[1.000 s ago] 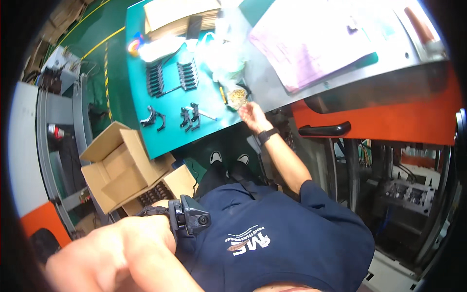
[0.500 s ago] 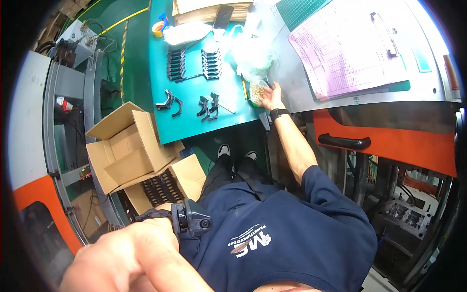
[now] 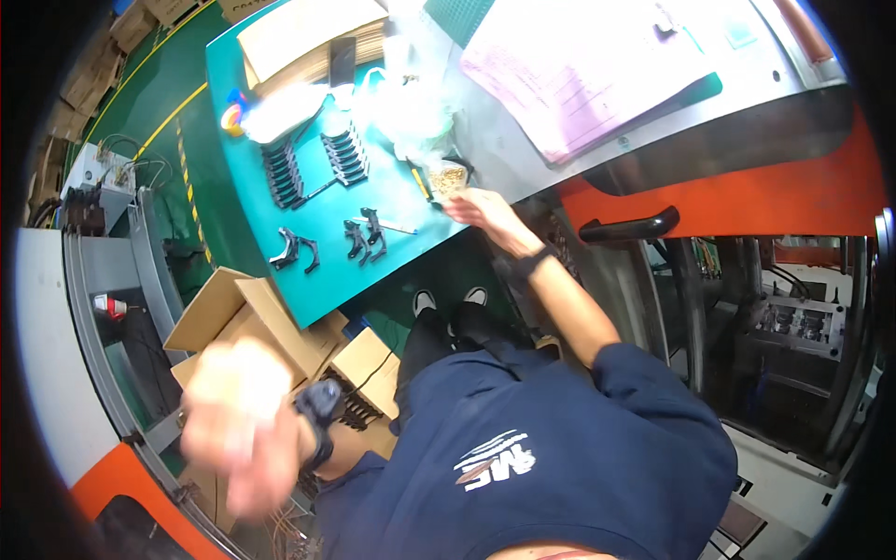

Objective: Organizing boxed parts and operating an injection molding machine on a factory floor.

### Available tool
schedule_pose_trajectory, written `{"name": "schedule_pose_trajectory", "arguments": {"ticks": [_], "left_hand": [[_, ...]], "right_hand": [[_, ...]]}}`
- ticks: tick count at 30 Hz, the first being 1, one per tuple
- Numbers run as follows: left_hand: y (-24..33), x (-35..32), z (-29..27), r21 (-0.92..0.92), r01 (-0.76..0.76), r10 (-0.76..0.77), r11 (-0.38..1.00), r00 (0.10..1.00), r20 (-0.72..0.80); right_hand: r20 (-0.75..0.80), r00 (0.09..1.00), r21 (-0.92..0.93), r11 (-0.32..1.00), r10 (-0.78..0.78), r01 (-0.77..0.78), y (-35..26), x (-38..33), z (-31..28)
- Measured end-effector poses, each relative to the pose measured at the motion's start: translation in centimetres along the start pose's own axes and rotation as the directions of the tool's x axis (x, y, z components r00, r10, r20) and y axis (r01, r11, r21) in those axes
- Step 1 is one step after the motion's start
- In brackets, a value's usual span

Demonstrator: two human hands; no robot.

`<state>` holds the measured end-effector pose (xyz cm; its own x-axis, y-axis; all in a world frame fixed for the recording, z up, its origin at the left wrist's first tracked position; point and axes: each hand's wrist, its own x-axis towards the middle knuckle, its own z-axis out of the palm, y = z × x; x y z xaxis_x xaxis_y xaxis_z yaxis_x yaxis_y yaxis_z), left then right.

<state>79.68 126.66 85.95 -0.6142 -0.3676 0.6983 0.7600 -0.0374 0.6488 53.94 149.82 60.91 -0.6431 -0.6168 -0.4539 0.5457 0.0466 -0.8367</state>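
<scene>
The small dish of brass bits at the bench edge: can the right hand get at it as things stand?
Probably yes. The right hand lies at the bench edge right beside the dish, with nothing between them; whether they touch is unclear.

Open brown cardboard boxes [image 3: 247, 313] stand below the green table; pink printed sheets [image 3: 583, 70] lie top right.

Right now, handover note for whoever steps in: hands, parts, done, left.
Right hand: stretched out to the near edge of the green bench, at a small heap of tan parts; grip not readable.
Left hand: raised close to the camera, blurred, wearing a dark wrist device; nothing visible in it.
Parts: two rows of black pieces stand stacked on the bench; four loose black pieces lie nearer its front edge. Open cardboard boxes stand below.
Done: two rows stacked.
Left: the loose pieces.
</scene>
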Motion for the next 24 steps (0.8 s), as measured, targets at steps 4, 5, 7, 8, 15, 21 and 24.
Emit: {"name": "schedule_pose_trajectory", "arguments": {"ticks": [4,5,7,8,15,21,24], "left_hand": [[-8.8,-8.0,-4.3,0.268,0.5,-0.421,0.823,0.855,-0.303],[-11.9,-11.6,-5.7,0.214,0.644,-0.538,0.735,0.745,-0.395],[-16.1,-20.1,-8.0,0.174,0.841,-0.718,0.513,0.531,-0.45],[-18.3,-25.0,-8.8,0.326,0.896,-0.794,0.303,0.426,-0.434],[-24.2,-51.5,-4.2,0.442,0.842,-0.933,-0.31,-0.18,-0.311],[-29.3,-70.1,8.0,0.381,0.815,-0.898,-0.437,-0.374,-0.231],[-31.0,-73.2,12.1,0.167,0.867,-0.863,-0.47,-0.41,-0.296]], "right_hand": [[0.025,0.995,-0.346,0.935,0.098,-0.083,-0.8,-7.8,-0.7],[-0.02,0.994,-0.364,0.925,0.108,-0.108,0.2,-9.1,-1.8],[-0.078,0.985,-0.391,0.904,0.154,-0.172,1.4,-11.0,-2.8],[-0.129,0.975,-0.397,0.892,0.18,-0.217,1.8,-11.8,-2.7],[-0.034,0.911,-0.47,0.798,0.412,-0.378,8.2,-9.0,-4.3],[-0.015,0.905,-0.594,0.724,0.426,-0.351,10.6,-4.8,-4.6],[-0.079,0.88,-0.596,0.685,0.469,-0.419,12.8,-3.3,-6.5]]}}
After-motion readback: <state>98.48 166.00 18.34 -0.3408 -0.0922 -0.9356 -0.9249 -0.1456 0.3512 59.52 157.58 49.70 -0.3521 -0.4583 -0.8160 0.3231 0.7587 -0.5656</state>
